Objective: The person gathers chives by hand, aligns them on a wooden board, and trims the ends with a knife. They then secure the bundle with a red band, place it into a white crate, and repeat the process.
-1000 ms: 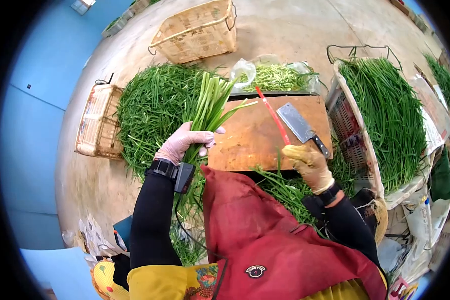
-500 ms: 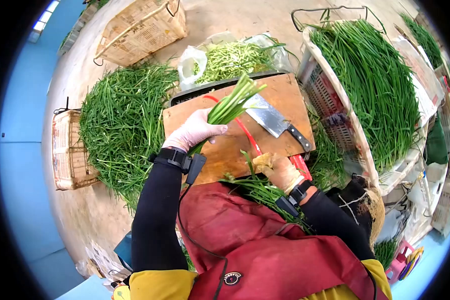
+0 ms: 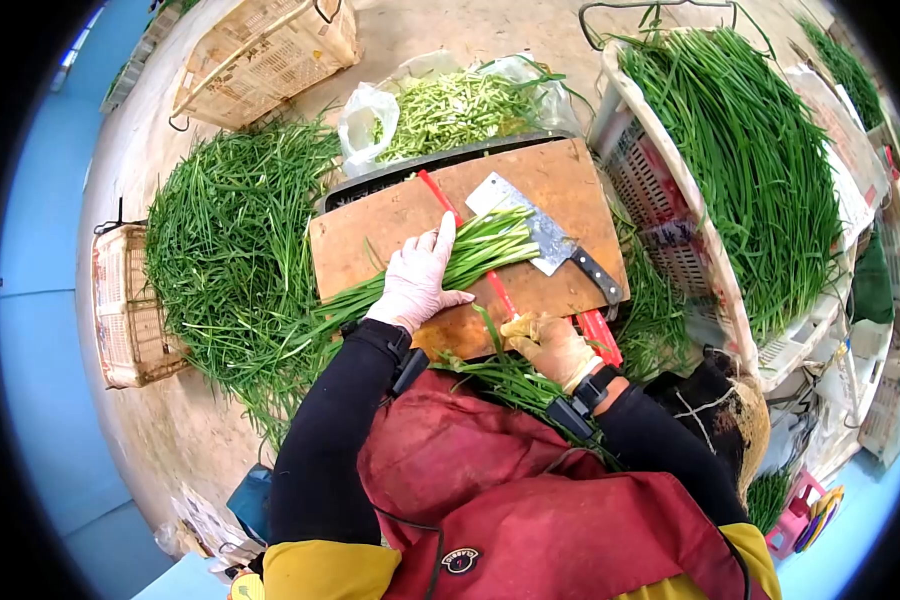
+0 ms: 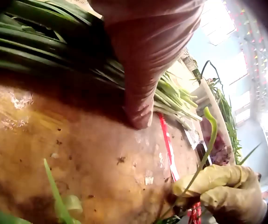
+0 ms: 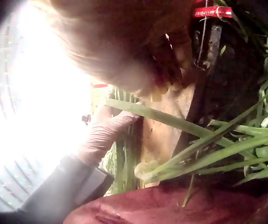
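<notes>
Many stalks [image 3: 492, 248] fill the left hand [image 3: 415, 287]. Right hand [image 3: 554, 350] at the near edge of the board [image 3: 582, 195], hold unclear. Only the head view shows the cleaver [image 3: 562, 247] plainly.

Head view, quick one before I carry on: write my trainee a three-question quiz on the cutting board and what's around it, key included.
1. True or false: the right hand is gripping the cleaver.
2. Which hand lies over the bunch of greens on the cutting board?
A) the left hand
B) the right hand
C) both
3. What lies in the plastic bag just beyond the board?

Key:
1. False; the cleaver lies on the cutting board, out of both hands.
2. A.
3. Short, pale green cut stalk pieces.
</notes>
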The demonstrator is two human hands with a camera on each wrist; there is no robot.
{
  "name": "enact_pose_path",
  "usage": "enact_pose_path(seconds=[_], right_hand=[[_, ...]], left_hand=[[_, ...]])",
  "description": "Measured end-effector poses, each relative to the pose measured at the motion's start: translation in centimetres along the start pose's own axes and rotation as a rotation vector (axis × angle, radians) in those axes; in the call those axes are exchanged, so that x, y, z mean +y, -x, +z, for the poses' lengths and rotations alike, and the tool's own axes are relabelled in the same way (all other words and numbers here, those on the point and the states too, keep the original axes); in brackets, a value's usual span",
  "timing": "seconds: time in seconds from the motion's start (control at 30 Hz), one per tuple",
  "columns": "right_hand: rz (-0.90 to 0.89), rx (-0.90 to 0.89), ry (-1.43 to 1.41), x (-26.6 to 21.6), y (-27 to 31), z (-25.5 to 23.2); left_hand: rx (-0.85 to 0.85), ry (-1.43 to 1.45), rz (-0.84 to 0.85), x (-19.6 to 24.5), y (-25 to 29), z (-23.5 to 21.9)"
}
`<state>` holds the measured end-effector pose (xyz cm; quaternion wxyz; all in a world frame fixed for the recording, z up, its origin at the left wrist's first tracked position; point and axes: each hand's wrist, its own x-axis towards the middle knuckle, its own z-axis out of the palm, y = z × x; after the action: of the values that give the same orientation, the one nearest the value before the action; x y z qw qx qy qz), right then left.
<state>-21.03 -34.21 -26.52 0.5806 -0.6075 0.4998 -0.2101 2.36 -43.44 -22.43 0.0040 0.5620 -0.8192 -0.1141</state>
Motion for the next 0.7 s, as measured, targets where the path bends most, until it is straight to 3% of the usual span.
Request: enact_pose_path(seconds=[0.13, 0.33, 0.4, 0.47, 0.53, 0.6, 0.63, 0.67, 0.7], right_hand=[[-0.017, 0.016, 0.006, 0.4, -0.2, 0.5], [-0.056, 0.011, 0.040, 0.0, -0.4, 0.2], [-0.187, -0.014, 0.168, -0.6, -0.6, -0.6], [-0.226, 0.046, 0.222, -1.7, -1.0, -2.3], [-0.150, 0.130, -0.012, -3.8, -2.1, -4.7], [-0.255, 0.327, 0.048, -3.6, -4.0, -7.0], [-0.191, 0.365, -0.132, -3.9, -4.4, -7.9], [-0.189, 0.363, -0.129, -3.9, -5.4, -8.5], [-0.276, 0.417, -0.097, -3.9, -6.5, -9.4]], left_hand=[[-0.131, 0.075, -0.054, -0.6, -0.5, 0.8], [-0.079, 0.073, 0.034, -0.3, -0.9, 0.9], [0.015, 0.038, 0.101, 0.2, -0.6, 0.3], [-0.016, 0.064, 0.092, 0.2, -0.3, 0.1], [-0.029, 0.106, 0.078, -0.2, -0.1, -0.1], [-0.046, 0.112, 0.078, -0.5, -0.2, -0.4], [-0.047, 0.118, 0.087, -0.6, -0.2, -0.4], [-0.048, 0.124, 0.097, -0.7, -0.2, -0.4], [-0.047, 0.129, 0.096, -0.8, -0.2, -0.4]])
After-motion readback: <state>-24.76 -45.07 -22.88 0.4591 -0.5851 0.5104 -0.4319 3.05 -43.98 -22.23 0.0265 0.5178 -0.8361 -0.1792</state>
